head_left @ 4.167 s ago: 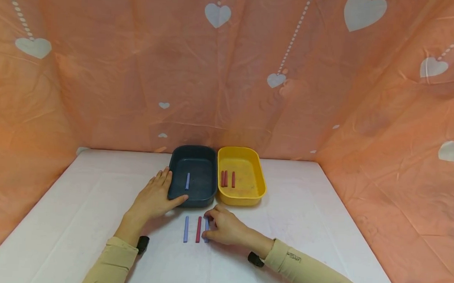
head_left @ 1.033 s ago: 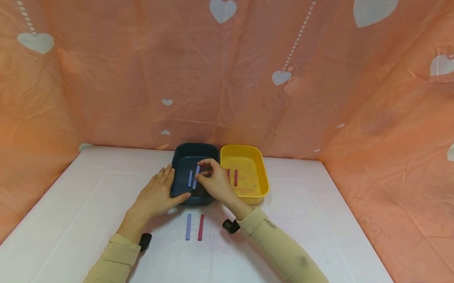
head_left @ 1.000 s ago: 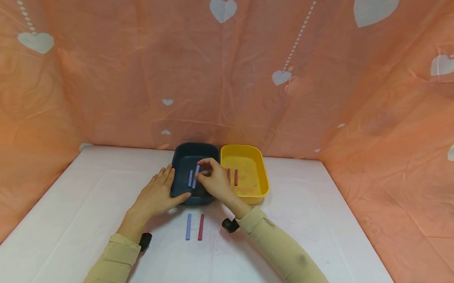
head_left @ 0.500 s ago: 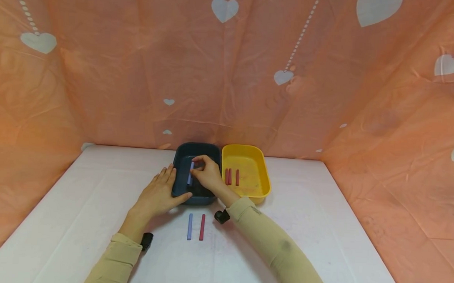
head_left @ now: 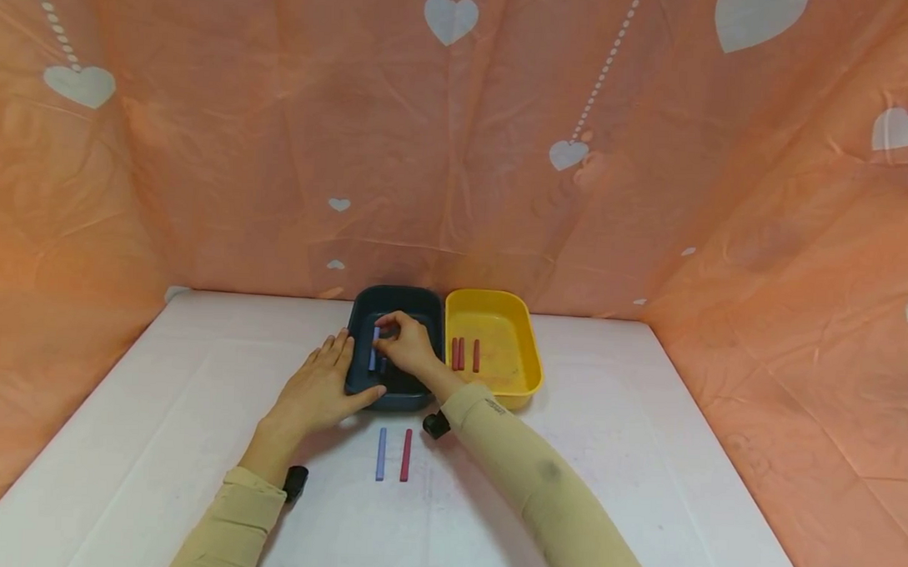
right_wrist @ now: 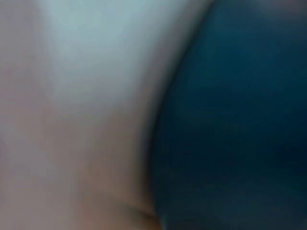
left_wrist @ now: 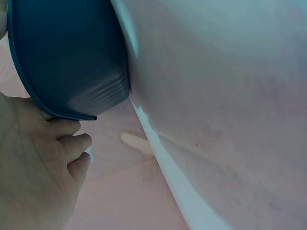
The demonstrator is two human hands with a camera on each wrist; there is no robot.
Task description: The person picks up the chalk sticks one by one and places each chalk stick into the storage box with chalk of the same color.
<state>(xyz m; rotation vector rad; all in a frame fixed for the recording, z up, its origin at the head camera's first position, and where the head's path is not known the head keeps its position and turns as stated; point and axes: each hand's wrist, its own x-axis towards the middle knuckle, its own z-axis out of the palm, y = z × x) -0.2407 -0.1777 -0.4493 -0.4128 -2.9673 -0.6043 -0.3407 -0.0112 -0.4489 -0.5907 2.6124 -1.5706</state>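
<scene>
My right hand [head_left: 410, 346] pinches a blue-purple chalk stick [head_left: 374, 352] by its far end and side, inside the dark blue tray [head_left: 397, 403]. Another purple chalk stick [head_left: 383, 365] lies in the tray beside it, partly covered by the fingers. My left hand [head_left: 311, 395] rests at the tray's left side, fingers along the rim and thumb over the near edge. The left wrist view has those fingers [left_wrist: 74, 146] against the tray's outer rim [left_wrist: 57, 116]. Blurred, the tray [right_wrist: 230, 120] fills the right wrist view's right half.
Against the dark tray's right side stands a yellow tray [head_left: 506, 384] with 3 red chalk sticks [head_left: 476, 356]. Nearer, a purple chalk stick [head_left: 381, 454] and a red chalk stick [head_left: 406, 455] lie parallel on the white tabletop [head_left: 606, 456]. An orange heart-patterned curtain [head_left: 279, 144] rises behind.
My right hand has carried a purple chalk stick from the tabletop into the dark tray, then leftward across the one lying there. My left hand has stayed at the tray.
</scene>
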